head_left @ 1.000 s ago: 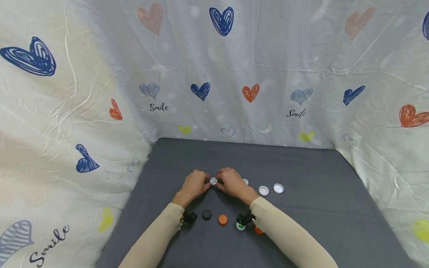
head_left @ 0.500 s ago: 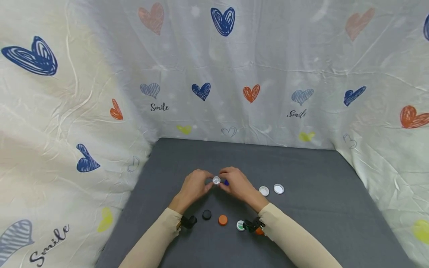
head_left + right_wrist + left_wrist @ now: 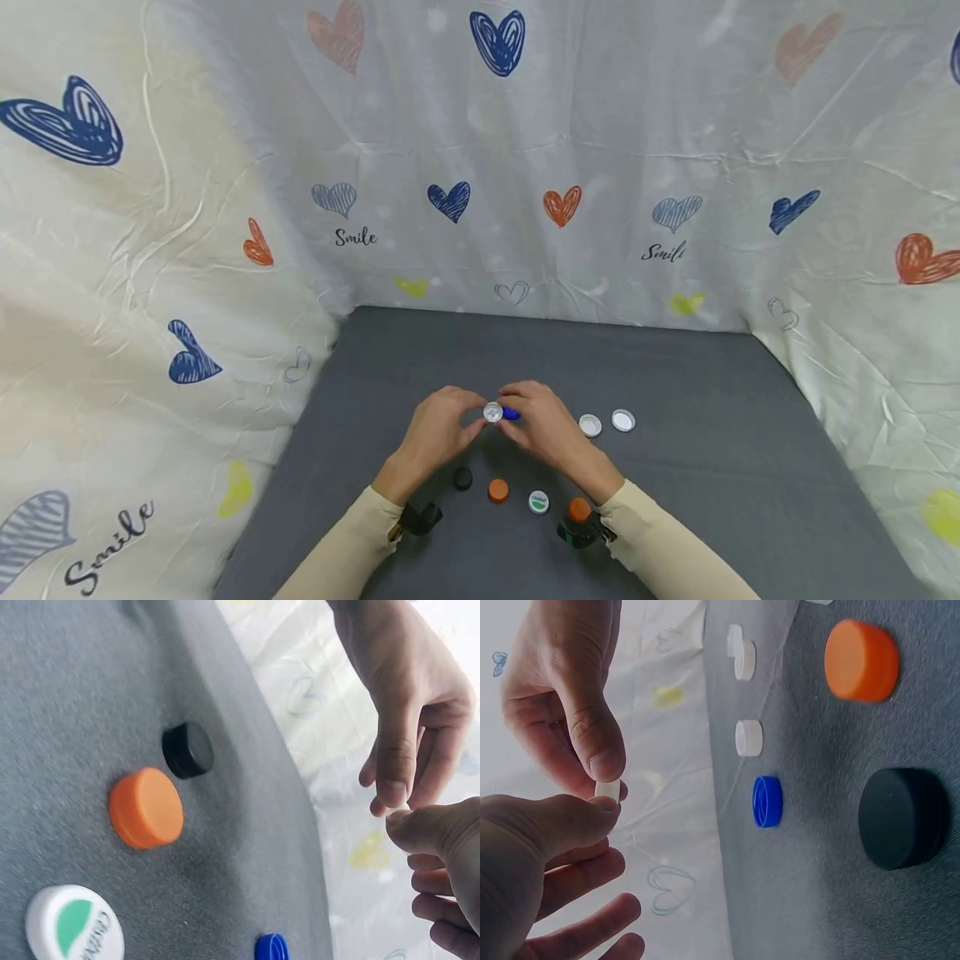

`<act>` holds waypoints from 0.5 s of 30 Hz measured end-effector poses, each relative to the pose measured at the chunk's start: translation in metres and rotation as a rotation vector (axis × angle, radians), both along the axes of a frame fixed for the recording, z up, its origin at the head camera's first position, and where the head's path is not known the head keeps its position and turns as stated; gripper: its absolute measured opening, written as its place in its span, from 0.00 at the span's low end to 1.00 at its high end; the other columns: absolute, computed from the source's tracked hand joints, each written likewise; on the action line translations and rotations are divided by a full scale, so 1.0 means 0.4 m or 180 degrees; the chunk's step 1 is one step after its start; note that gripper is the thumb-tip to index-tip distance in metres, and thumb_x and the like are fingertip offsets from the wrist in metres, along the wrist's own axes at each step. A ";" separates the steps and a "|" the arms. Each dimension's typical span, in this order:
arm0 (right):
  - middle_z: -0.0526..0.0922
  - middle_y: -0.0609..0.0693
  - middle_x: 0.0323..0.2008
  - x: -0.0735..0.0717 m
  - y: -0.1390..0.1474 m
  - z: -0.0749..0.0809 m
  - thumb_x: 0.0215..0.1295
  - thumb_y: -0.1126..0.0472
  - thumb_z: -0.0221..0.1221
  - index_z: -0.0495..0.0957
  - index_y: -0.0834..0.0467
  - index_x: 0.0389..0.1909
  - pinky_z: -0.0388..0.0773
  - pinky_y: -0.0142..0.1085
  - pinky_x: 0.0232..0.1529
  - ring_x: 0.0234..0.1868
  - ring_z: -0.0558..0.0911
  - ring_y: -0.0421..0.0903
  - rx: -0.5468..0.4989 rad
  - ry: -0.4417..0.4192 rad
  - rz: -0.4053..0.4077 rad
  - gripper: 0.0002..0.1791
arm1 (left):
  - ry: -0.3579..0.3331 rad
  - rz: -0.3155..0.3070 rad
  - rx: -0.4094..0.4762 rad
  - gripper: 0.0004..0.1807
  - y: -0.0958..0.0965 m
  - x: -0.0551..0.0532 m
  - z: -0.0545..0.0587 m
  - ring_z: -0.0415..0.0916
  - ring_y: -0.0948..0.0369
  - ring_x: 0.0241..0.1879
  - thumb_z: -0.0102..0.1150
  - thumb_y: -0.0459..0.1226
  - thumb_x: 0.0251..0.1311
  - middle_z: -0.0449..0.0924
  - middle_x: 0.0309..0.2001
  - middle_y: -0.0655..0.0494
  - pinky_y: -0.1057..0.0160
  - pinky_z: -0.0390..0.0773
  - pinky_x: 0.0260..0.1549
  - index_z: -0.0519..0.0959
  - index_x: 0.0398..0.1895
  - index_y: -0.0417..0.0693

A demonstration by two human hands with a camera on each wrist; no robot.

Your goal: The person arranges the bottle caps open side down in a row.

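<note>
Raised above the table in the head view is a small white bottle cap (image 3: 492,412), its inner side facing up. My left hand (image 3: 437,427) pinches its left side between thumb and finger. From the right my right hand (image 3: 550,427) pinches the same cap. Both thumbs meet at the white ribbed edge in the left wrist view; in the right wrist view the fingers mostly hide it. Beyond the held cap, a blue bottle cap (image 3: 767,801) lies on the table with its hollow side showing.
Two white caps (image 3: 590,426) (image 3: 623,420) lie right of my hands; the left wrist view shows another white cap (image 3: 748,738). Nearer are a black cap (image 3: 462,478), an orange cap (image 3: 498,490), a white-and-green cap (image 3: 538,502) and another orange cap (image 3: 579,509) by my right wrist.
Both hands have shifted slightly right with the white cap. The blue cap has come into view behind it, and the orange cap by my right wrist is less covered.
</note>
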State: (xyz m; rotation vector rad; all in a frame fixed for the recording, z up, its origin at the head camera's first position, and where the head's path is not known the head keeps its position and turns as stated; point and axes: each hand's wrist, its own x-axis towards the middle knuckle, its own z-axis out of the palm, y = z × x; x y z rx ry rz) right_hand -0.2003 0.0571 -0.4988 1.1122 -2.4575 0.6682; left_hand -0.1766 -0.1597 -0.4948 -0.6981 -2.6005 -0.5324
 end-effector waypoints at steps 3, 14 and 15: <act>0.85 0.51 0.50 0.016 0.005 -0.001 0.60 0.54 0.71 0.87 0.55 0.46 0.80 0.47 0.52 0.52 0.82 0.48 -0.0067 0.0015 -0.0018 0.16 | 0.0088 -0.0057 0.0089 0.12 0.002 0.013 0.001 0.83 0.62 0.43 0.76 0.43 0.52 0.88 0.40 0.63 0.59 0.83 0.43 0.88 0.40 0.55; 0.85 0.50 0.49 0.050 0.013 -0.011 0.59 0.54 0.72 0.86 0.56 0.47 0.79 0.48 0.53 0.51 0.82 0.47 -0.0206 0.0053 -0.0031 0.17 | 0.0253 -0.0154 0.0201 0.14 0.009 0.041 -0.013 0.83 0.62 0.43 0.78 0.42 0.50 0.88 0.40 0.62 0.60 0.83 0.43 0.88 0.41 0.53; 0.85 0.50 0.49 0.051 0.014 -0.011 0.59 0.54 0.72 0.86 0.56 0.47 0.79 0.48 0.53 0.51 0.82 0.47 -0.0209 0.0064 -0.0028 0.17 | 0.0258 -0.0160 0.0206 0.14 0.010 0.042 -0.014 0.83 0.62 0.43 0.78 0.42 0.50 0.88 0.40 0.61 0.60 0.83 0.44 0.88 0.40 0.52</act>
